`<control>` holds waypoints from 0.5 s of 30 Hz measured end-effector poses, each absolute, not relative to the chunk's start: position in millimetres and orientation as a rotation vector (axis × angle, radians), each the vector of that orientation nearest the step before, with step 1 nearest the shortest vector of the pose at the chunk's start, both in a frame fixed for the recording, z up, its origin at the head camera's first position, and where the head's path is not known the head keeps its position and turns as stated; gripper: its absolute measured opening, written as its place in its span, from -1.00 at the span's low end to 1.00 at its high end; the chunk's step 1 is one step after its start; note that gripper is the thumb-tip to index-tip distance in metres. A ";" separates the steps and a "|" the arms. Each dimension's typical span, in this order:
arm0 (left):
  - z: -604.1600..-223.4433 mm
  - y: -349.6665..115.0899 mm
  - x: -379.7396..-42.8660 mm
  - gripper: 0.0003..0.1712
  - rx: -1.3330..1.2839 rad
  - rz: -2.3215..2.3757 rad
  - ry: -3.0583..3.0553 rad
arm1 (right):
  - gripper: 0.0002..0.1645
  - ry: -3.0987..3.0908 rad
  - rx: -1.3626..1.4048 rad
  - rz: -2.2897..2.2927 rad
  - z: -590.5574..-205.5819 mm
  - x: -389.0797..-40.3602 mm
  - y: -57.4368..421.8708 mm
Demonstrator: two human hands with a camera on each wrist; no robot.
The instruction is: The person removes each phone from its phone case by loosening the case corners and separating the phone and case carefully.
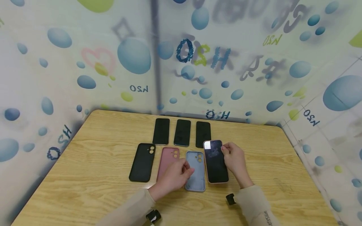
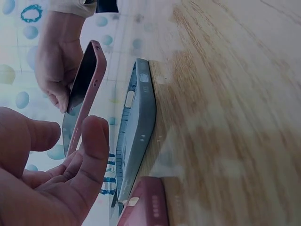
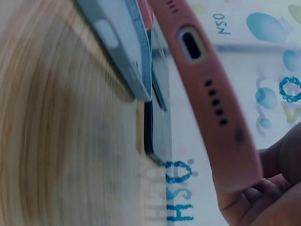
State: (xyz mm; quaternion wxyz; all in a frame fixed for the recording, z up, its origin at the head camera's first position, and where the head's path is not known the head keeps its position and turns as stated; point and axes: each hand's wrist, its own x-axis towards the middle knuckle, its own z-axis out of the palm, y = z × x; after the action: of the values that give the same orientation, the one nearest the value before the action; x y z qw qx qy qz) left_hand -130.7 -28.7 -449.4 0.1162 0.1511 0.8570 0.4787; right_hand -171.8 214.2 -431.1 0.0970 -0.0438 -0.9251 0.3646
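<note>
In the head view my right hand (image 1: pixel 234 159) grips the right edge of a phone (image 1: pixel 216 164), screen up, in a pink phone case (image 3: pixel 230 150). The right wrist view shows that case's bottom edge with its port cutout, raised off the table. My left hand (image 1: pixel 173 176) holds nothing. Its fingers are loosely bent, thumb apart from the fingertips, above a mauve phone case (image 1: pixel 166 159) and a light blue phone case (image 1: pixel 195 175). Both cases lie on the table. Left of them lies a black phone case (image 1: pixel 142 164).
Three dark phones lie in a row behind the cases: a left phone (image 1: pixel 161 131), a middle phone (image 1: pixel 182 133) and a right phone (image 1: pixel 203 133). All rest on a wooden table (image 1: pixel 93 163). A patterned curtain (image 1: pixel 113 81) hangs behind its back edge.
</note>
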 end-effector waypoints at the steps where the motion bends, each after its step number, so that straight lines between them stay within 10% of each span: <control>1: -449.6 -28.4 -130.8 -0.80 0.444 1.408 2.504 | -0.81 -2.731 -0.125 1.094 -431.1 -171.8 212.3; 15: -452.0 -22.8 -130.9 -0.73 0.454 1.473 2.418 | -0.80 -2.614 -0.143 1.320 -433.2 -171.3 189.1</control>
State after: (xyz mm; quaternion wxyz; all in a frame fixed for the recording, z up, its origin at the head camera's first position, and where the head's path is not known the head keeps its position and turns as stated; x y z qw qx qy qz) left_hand -130.9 -22.8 -452.0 0.1363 0.1569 0.8353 0.5089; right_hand -171.3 189.1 -433.2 0.1048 -0.0485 -0.8866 0.4479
